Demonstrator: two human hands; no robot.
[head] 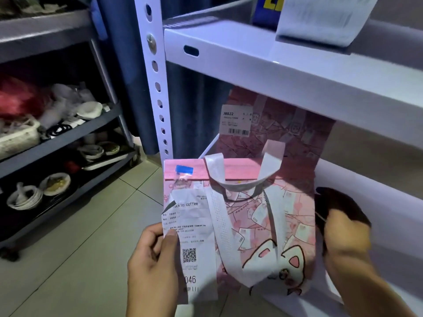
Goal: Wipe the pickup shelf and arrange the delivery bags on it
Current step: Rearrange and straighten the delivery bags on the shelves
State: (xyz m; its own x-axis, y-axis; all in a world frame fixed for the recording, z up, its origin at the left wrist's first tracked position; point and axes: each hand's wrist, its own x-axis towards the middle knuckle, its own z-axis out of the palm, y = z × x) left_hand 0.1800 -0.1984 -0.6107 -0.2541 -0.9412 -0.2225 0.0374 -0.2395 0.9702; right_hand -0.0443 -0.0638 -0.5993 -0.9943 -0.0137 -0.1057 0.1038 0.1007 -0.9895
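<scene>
Pink delivery bag (pixel 263 225) with cartoon print and white handles (pixel 240 186) stands at the front edge of the lower pickup shelf (pixel 366 202), between the two hands. Left hand (pixel 151 266): the thumb presses a long white receipt (pixel 194 243) against the curled fingers (pixel 146 248) behind it, so the paper is pinched at its left edge; the receipt hangs from the bag's top fold, where a strip of blue tape (pixel 184 169) sits above it. Printed text is partly legible ("coffee", a QR code, "046"); the rest is too small to read. Right hand (pixel 348 239) is motion-blurred at the bag's right side, beside a dark object (pixel 338 202) that cannot be identified; whether its fingers are apart or closed on anything cannot be told. A second pink bag (pixel 274 124) with a barcode label stands behind the first, its top hidden by the upper shelf board (pixel 274 72). On that board, a blue item (pixel 267 12) and a white paper slip (pixel 320 19) are cut off by the frame. Left of the fingers, a grey cart (pixel 57 138) holds blurred dishes.
</scene>
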